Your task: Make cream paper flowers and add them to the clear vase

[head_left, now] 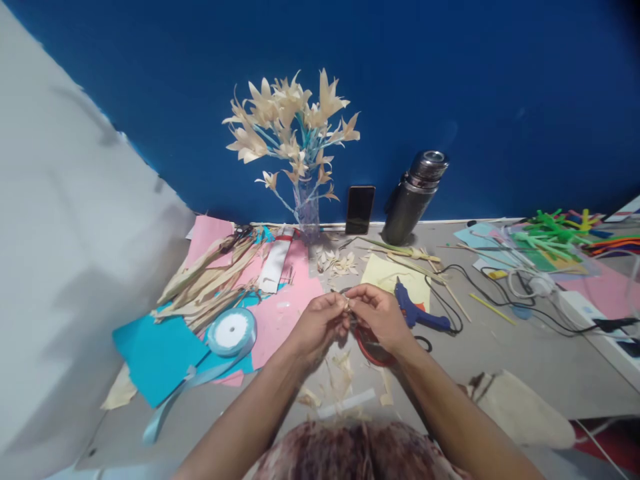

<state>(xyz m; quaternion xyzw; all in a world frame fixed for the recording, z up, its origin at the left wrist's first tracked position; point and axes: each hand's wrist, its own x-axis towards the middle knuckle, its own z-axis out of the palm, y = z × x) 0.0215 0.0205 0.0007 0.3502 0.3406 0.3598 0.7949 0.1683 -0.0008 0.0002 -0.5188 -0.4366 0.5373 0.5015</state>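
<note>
My left hand (325, 320) and my right hand (377, 313) meet over the middle of the table, fingertips pinched together. Between them is a small pale piece, mostly hidden by the fingers; it looks like dried husk, though I cannot make out its shape. Under my right hand lie scissors with red handles (373, 353), partly covered. A blue glue gun (417, 310) rests just to the right on a yellow paper sheet (375, 270). Loose husk scraps (343, 373) and small cut petals (337, 262) lie in front of and beyond the hands.
A vase (307, 207) of pale husk flowers (290, 110), a phone (360, 210) and a steel flask (415, 197) stand along the blue wall. At left are dried husk strips (215, 280), blue paper (157, 353) and a ribbon roll (231, 331). Black cords and a power strip (595, 320) lie right.
</note>
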